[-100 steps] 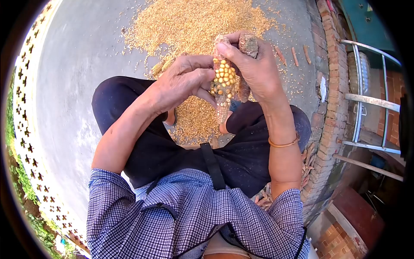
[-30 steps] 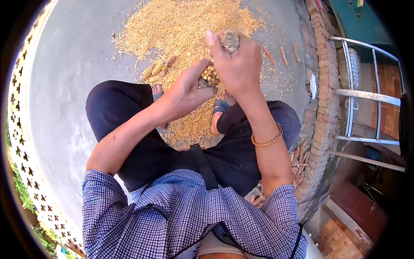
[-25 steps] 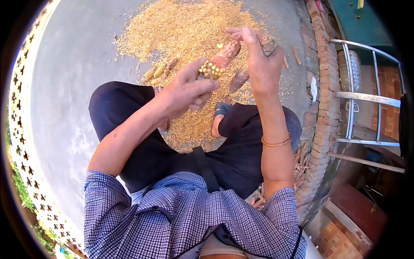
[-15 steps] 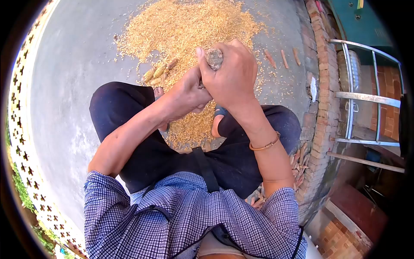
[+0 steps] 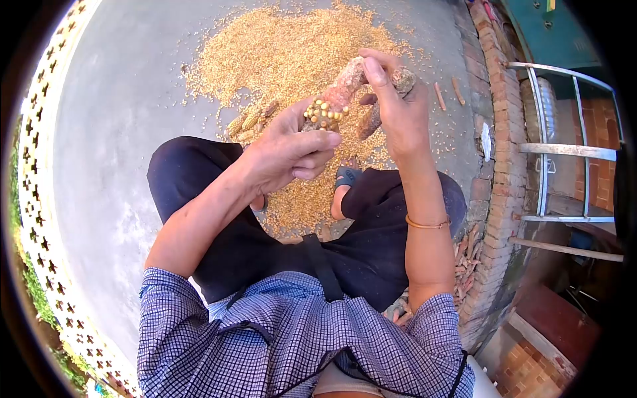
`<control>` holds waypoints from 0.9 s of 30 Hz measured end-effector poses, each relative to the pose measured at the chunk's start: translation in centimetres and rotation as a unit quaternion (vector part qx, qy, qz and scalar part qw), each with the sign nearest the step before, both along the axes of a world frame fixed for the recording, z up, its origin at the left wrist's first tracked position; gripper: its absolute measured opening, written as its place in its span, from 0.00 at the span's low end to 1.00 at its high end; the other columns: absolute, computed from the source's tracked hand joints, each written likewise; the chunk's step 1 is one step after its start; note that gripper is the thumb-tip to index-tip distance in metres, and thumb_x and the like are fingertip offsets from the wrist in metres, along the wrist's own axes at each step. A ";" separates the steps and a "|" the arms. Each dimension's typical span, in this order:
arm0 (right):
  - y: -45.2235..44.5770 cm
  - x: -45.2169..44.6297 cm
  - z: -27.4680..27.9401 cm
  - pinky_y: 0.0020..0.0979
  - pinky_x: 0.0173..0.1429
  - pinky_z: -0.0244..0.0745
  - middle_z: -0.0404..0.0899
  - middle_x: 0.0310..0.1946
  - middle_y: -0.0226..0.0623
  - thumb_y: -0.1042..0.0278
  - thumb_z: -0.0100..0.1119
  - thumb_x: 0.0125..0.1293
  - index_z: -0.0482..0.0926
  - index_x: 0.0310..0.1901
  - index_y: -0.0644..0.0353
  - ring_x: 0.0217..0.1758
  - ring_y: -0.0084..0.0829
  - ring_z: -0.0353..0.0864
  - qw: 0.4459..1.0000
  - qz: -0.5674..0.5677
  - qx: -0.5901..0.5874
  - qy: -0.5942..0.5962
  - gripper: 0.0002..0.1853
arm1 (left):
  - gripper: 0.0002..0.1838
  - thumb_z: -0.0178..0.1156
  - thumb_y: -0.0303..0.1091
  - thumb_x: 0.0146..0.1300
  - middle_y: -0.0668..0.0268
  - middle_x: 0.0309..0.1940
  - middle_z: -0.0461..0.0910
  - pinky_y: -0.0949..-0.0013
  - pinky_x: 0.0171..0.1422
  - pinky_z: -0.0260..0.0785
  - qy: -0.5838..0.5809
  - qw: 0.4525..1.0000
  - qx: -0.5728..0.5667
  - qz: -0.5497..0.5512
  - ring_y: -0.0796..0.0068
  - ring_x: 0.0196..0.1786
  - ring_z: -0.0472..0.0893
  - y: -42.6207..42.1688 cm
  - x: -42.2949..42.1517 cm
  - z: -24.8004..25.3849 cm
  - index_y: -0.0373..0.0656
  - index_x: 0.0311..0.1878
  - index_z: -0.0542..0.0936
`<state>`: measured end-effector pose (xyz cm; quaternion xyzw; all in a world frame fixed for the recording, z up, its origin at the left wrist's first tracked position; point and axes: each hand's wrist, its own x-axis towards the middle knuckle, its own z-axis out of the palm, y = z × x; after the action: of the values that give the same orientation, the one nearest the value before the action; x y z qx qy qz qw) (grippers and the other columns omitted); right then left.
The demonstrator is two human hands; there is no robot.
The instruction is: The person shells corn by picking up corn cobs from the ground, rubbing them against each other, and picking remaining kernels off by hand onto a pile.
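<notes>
My left hand is closed around the lower end of a corn cob. The upper part of this cob is stripped and pinkish, and a band of yellow kernels remains near my left fingers. My right hand holds a dark, greyish bare cob, its blunt end showing beyond the fingers. The right thumb and fingertips also touch the top of the corn cob. Below both hands lies a spread of loose yellow kernels. Several ears of corn rest on it, left of my hands.
Stripped cobs lie on the concrete floor at right. More cobs are heaped beside my right knee. A low brick edge and a metal railing run along the right. A latticed wall borders the left.
My hands have moved apart from a joined grip, the right hand shifting right. The partly shelled corn cob, hidden between them before, now shows, and the dark cob has turned within my right hand.
</notes>
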<state>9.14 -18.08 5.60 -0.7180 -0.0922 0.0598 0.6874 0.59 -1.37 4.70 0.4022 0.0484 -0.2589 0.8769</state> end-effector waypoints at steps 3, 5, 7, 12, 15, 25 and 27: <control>0.9 -0.7 -0.1 0.34 0.62 0.72 0.76 0.54 0.47 0.55 0.67 0.66 0.68 0.66 0.69 0.57 0.34 0.77 0.994 0.078 -0.009 -0.076 0.34 | 0.19 0.59 0.24 0.67 0.74 0.21 0.64 0.80 0.19 0.49 0.009 0.999 -0.018 0.034 0.88 0.18 0.60 0.3 0.2 0.2 0.43 0.58 0.65; 1.3 -1.2 -0.3 0.37 0.64 0.70 0.72 0.59 0.53 0.52 0.67 0.65 0.66 0.67 0.68 0.60 0.40 0.75 0.988 0.093 -0.040 -0.119 0.37 | 0.19 0.58 0.23 0.67 0.74 0.22 0.64 0.80 0.20 0.51 0.001 0.999 0.007 0.038 0.87 0.19 0.61 0.4 0.3 0.9 0.43 0.58 0.64; 1.7 -1.6 -0.3 0.40 0.65 0.70 0.68 0.62 0.55 0.51 0.67 0.65 0.63 0.69 0.65 0.62 0.42 0.74 0.960 0.076 -0.132 -0.233 0.38 | 0.22 0.57 0.23 0.67 0.74 0.23 0.64 0.79 0.21 0.52 -0.002 0.999 0.008 0.038 0.87 0.20 0.61 0.4 0.3 1.0 0.43 0.61 0.62; 2.5 -2.4 -0.1 0.43 0.60 0.73 0.63 0.67 0.53 0.54 0.68 0.62 0.67 0.68 0.59 0.61 0.44 0.74 0.854 0.031 -0.293 -0.429 0.36 | 0.39 0.55 0.23 0.67 0.75 0.24 0.62 0.78 0.24 0.52 0.049 0.991 0.072 0.105 0.85 0.20 0.62 -0.2 -0.6 0.7 0.45 0.76 0.47; 2.4 -2.1 0.2 0.40 0.56 0.75 0.70 0.60 0.49 0.55 0.69 0.62 0.77 0.60 0.58 0.53 0.42 0.78 0.874 0.066 -0.260 -0.406 0.27 | 0.45 0.55 0.23 0.68 0.74 0.24 0.63 0.77 0.24 0.52 -0.026 0.997 0.070 0.021 0.85 0.21 0.62 0.3 -1.0 0.1 0.47 0.79 0.39; 1.4 0.1 0.6 0.26 0.39 0.70 0.80 0.33 0.27 0.60 0.62 0.69 0.83 0.48 0.66 0.37 0.20 0.76 0.996 -0.026 0.074 -0.034 0.16 | 0.27 0.60 0.29 0.68 0.74 0.24 0.64 0.80 0.21 0.49 -0.006 0.999 -0.027 -0.029 0.88 0.19 0.59 -0.2 -0.3 0.5 0.45 0.66 0.61; 0.4 0.2 0.7 0.24 0.37 0.68 0.79 0.32 0.27 0.60 0.62 0.69 0.82 0.49 0.67 0.35 0.18 0.75 0.998 0.015 0.055 -0.007 0.17 | 0.23 0.60 0.30 0.68 0.74 0.24 0.64 0.80 0.20 0.49 -0.007 0.998 -0.061 -0.027 0.88 0.18 0.58 0.5 -0.1 0.7 0.44 0.63 0.64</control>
<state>9.38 -17.63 6.34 -0.6784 -0.1109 0.0593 0.7239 0.50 -0.85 5.40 0.3511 0.0159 -0.2821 0.8927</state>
